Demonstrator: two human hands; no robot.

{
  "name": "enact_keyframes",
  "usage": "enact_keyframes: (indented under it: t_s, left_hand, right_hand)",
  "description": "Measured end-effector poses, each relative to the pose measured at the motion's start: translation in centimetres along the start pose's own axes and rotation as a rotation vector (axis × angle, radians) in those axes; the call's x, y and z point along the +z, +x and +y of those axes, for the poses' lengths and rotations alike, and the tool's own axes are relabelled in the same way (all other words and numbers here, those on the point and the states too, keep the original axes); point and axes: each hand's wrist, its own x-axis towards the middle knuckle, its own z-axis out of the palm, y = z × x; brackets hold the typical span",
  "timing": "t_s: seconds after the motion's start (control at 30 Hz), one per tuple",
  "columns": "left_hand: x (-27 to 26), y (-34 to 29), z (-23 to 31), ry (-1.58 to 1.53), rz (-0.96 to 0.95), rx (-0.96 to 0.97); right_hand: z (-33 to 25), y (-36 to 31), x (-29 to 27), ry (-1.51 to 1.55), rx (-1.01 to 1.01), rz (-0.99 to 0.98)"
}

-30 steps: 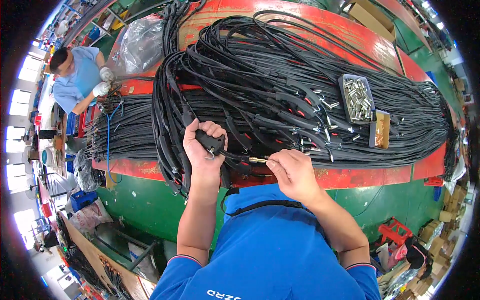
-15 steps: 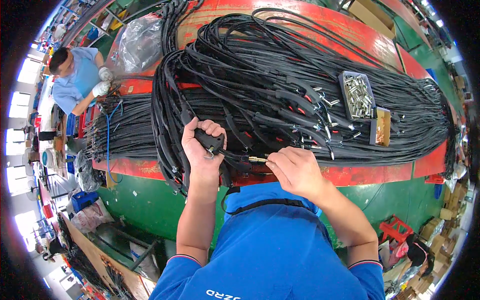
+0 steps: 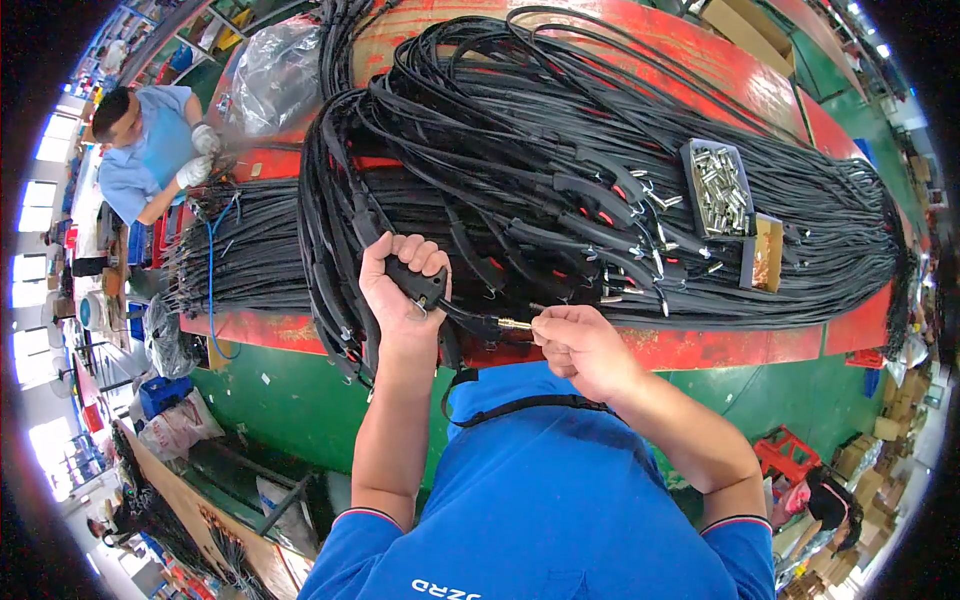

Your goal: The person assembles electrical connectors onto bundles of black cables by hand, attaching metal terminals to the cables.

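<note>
My left hand is wrapped round a black torch handle with a small metal hook on it. From that handle a short black neck runs right to a brass-coloured fitting. The fingertips of my right hand pinch the fitting's outer end, and its other fingers are curled in. What lies inside the pinch is hidden. Just beyond both hands lie several more black torch handles with red triggers and small hooks, heaped on long black cables.
A grey tray of metal sleeves and a small box of copper-coloured parts sit on the cables at right. The red table carries everything. A gloved co-worker handles cable ends at far left, near a blue hose.
My right hand has rolled round the fitting, its fingers now curled under rather than laid over the top. My left hand keeps its hold on the torch handle.
</note>
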Motion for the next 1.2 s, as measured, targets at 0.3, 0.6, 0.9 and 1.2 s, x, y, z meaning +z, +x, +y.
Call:
enact_keyframes:
  t_s: [0.3,0.6,0.9,1.2]
  left_hand:
    - [0.0,0.4,0.3,-0.014,0.065,0.002]
    - [0.7,0.1,0.5,-0.126,0.021,-0.1]
    - [0.9,-0.2,0.3,-0.132,-0.013,-0.081]
    - [0.8,0.1,0.0,-0.073,-0.082,-0.056]
  right_hand:
    - [0.2,0.1,0.2,-0.703,-0.404,0.165]
    - [-2.0,0.6,-0.7,-1.587,-1.388,0.132]
    - [-1.0,0.2,0.2,-1.16,-1.074,0.073]
    - [1.0,-0.5,0.6,-0.648,-0.544,0.136]
